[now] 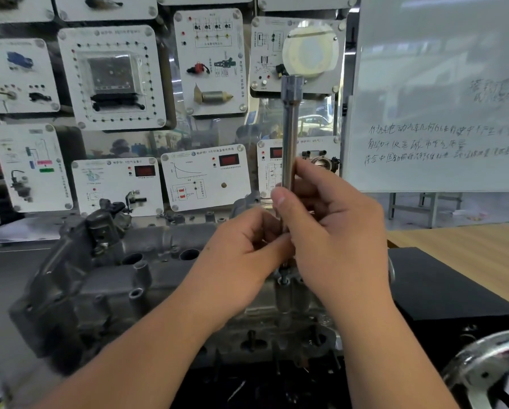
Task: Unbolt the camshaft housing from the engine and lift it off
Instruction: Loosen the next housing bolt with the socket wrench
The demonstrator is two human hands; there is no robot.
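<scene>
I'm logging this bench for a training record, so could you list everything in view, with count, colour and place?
Extension bar: one, silver steel, upright at centre, its lower end down at the engine.
Engine: one, dark grey metal, across the lower middle, partly behind the hands.
Training panels: about ten or more, white with wiring diagrams and mounted parts, on the wall behind.
Whiteboard: one, white with handwriting, upper right.
Wooden table: one, light brown, at right.
Black mat: one, on the table beside the engine.
Chrome wheel: one, shiny, bottom right corner.
Left hand: pinches the bar low down.
Right hand: grips the bar above the left.
</scene>
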